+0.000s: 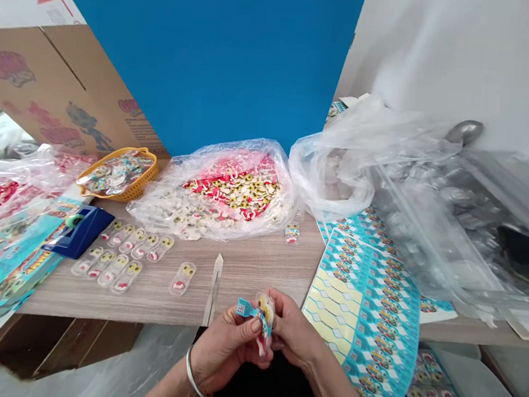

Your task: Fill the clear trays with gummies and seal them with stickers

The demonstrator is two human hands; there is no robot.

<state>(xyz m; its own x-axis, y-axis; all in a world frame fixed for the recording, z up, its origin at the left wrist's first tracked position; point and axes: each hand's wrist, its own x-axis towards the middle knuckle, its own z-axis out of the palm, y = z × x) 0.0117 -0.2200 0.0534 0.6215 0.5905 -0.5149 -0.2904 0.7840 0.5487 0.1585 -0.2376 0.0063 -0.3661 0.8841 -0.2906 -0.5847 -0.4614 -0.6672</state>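
Over the table's front edge, my left hand [221, 346] is closed around the lower part of a small clear plastic case [266, 304] with yellow and red pieces inside. A blue printed sticker [246, 308] lies across the case, one end sticking out loose to the left by my left thumb. My right hand [297, 331] grips the same case from the right; some of its fingers are hidden behind it. Beside my right forearm, a sheet of blue stickers [385, 332] overhangs the edge, with some stickers peeled off. Several filled clear cases [182, 279] lie to the left.
A pointed flat strip [217, 275] lies ahead. Behind it sits an open plastic bag [232, 189] of small pieces. A yellow basket [142, 189] with labelled cases and a blue tape dispenser [76, 237] stand left. On the right are a clear bin [446, 239] and a dark phone [528, 255].
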